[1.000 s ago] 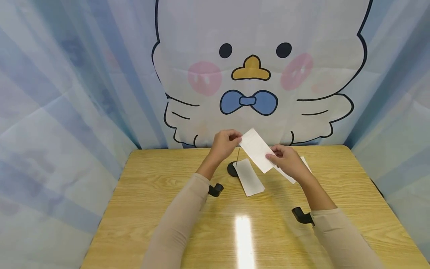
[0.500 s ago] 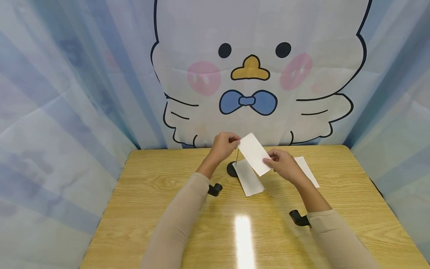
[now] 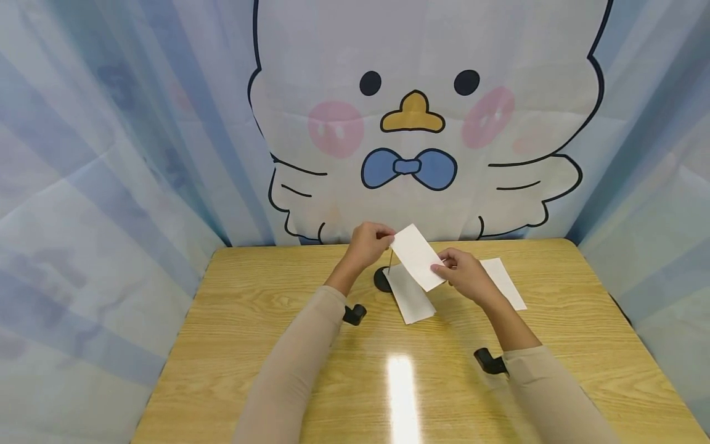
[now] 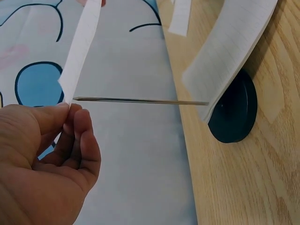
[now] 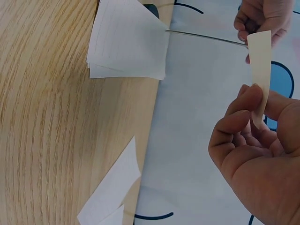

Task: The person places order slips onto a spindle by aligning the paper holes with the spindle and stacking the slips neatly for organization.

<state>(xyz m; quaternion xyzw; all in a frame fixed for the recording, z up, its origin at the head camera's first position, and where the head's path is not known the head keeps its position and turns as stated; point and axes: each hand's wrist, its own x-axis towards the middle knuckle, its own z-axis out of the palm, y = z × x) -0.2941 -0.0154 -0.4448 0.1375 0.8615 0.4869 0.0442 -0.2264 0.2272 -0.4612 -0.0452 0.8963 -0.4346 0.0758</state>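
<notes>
My left hand (image 3: 366, 246) pinches one corner of a white paper slip (image 3: 417, 256) between thumb and fingers. The opposite end of that slip is pinched by my right hand (image 3: 466, 274). A thin metal bill spike (image 4: 140, 101) rises from a round black base (image 4: 236, 112), and its tip meets the held slip close to my left fingertips. I cannot tell whether the tip has pierced the paper. Lower on the spike, several white slips (image 5: 126, 44) sit threaded at one end against the base, fanned a little.
To the right of the spike, loose white slips (image 3: 505, 283) lie on the wooden table (image 3: 249, 345), partly behind my right hand. Black wrist mounts (image 3: 490, 361) stick out by both sleeves. A curtain (image 3: 410, 203) with a cartoon print hangs at the table's back edge.
Both hands have lowered the held slip slightly and brought it a little left, over the spike. My right hand has moved away from the loose slips, which show more.
</notes>
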